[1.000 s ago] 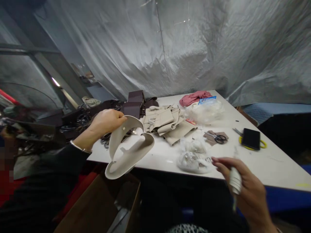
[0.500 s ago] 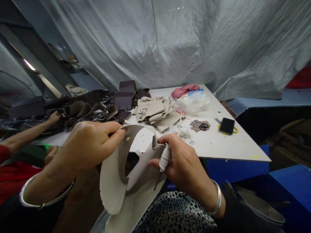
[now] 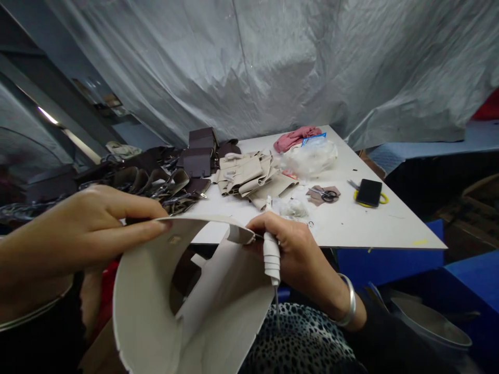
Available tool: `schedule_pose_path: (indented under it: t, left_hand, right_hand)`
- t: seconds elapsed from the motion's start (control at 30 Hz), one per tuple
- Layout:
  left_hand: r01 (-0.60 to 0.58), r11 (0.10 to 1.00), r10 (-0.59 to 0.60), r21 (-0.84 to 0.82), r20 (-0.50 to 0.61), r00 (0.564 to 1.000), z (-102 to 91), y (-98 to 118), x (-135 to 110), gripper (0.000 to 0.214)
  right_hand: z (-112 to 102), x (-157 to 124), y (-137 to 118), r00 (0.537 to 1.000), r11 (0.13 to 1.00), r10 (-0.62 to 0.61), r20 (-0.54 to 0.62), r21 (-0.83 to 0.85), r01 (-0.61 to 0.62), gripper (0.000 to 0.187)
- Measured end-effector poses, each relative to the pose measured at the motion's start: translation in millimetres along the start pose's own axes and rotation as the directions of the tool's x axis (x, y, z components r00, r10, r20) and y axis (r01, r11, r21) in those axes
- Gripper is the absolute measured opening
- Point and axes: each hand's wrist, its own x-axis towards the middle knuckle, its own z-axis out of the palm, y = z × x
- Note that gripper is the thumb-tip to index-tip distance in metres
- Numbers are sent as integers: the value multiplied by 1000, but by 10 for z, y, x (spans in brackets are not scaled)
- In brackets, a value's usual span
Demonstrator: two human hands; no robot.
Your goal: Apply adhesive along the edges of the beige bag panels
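My left hand (image 3: 117,228) is closed, pinching the upper left edge of a cream leather-like bag piece (image 3: 218,311) between thumb and fingers. The piece is curved round an opening, and a small metal fitting (image 3: 174,239) sits on its inner face near my left fingertips. My right hand (image 3: 292,249) is closed at the piece's right upper edge. In that hand is a slim tool with a white-wrapped handle (image 3: 272,259); its thin metal shaft points down. The fingers of my right hand partly hide where tool and edge meet.
On the white table (image 3: 374,234) lie stacked cream pieces (image 3: 249,174), dark brown bags (image 3: 195,161), a clear plastic bag (image 3: 312,156), a pink cloth (image 3: 296,138), scissors (image 3: 329,196) and a black phone-like object (image 3: 369,192). A blue bin (image 3: 475,285) stands at lower right.
My left hand has moved left and down, pulling the cream piece wider. The white-wrapped handle has turned more upright in my right hand. A co-worker's arm at left is now mostly hidden.
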Motion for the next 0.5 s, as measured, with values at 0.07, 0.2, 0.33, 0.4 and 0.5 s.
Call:
schedule_pose_path:
  t: [0.07,0.2,0.33,0.4,0.5]
  left_hand:
    - [-129,985,145,-115,140,979,11,-20,42,38]
    - [-207,864,378,-460,320,869,393,161,251,58]
    - [-8,726,454,-688,471,757,953,296,518,61]
    - [78,685,472,-724,523,710,1153,310,608,62]
    - [127,649,583,-750,597,550,1340,314,700,57]
  right_hand:
    - [6,-28,24,995,982,56,78,174,-69,4]
    - [81,-146,127,969,905,178,169,358,-229,16]
    - [159,-347,291,947,902,276,164,296,-314,13]
    - [170,-445,380,935,914,336,117,199,-353,12]
    - [159,-546,504,911,906,409,52,98,-413,10]
